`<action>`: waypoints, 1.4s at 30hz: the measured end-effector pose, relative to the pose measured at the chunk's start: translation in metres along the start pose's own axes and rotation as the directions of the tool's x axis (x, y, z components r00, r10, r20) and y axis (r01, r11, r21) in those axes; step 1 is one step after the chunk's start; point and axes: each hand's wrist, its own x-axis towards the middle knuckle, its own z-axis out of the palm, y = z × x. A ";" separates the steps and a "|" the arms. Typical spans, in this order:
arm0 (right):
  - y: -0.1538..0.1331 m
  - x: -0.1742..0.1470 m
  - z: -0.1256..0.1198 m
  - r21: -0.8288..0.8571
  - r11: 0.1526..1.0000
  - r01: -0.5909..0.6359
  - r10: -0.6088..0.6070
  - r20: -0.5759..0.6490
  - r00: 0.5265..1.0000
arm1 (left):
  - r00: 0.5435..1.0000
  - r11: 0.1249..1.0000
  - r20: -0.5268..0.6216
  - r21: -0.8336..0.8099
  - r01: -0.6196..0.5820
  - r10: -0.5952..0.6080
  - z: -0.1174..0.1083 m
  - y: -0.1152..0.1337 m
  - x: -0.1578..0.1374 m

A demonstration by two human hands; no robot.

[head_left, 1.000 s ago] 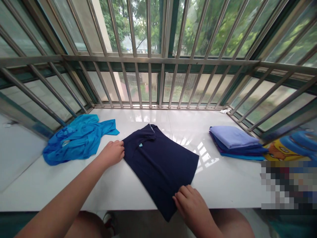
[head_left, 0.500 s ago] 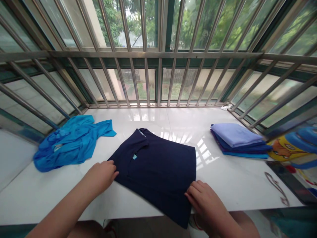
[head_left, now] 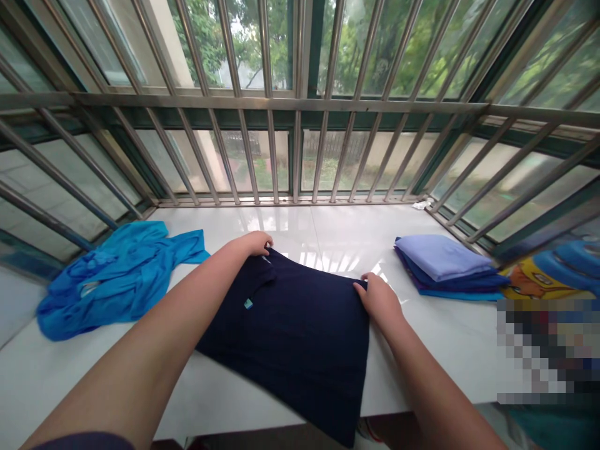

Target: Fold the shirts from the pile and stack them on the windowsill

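One navy shirt [head_left: 300,331], two grips [head_left: 255,242] [head_left: 382,300]

A glossy white tabletop [head_left: 445,350] spreads beneath the left hand [head_left: 257,242] and the right hand [head_left: 380,294]. Beyond both, upright silvery metal bars joined by a flat rail [head_left: 210,101] front the green-framed glass windows [head_left: 316,37], with leafy green trees [head_left: 417,50] outside. A small crumpled white scrap [head_left: 422,204] lies past the right hand; well to its right stands a yellow-and-blue container [head_left: 534,281] printed with a cartoon.
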 end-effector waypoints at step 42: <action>0.011 -0.084 0.009 0.016 0.806 0.591 -0.582 -0.160 0.798 | 0.862 0.928 -0.345 -0.121 0.353 -0.372 0.069 0.058 -0.068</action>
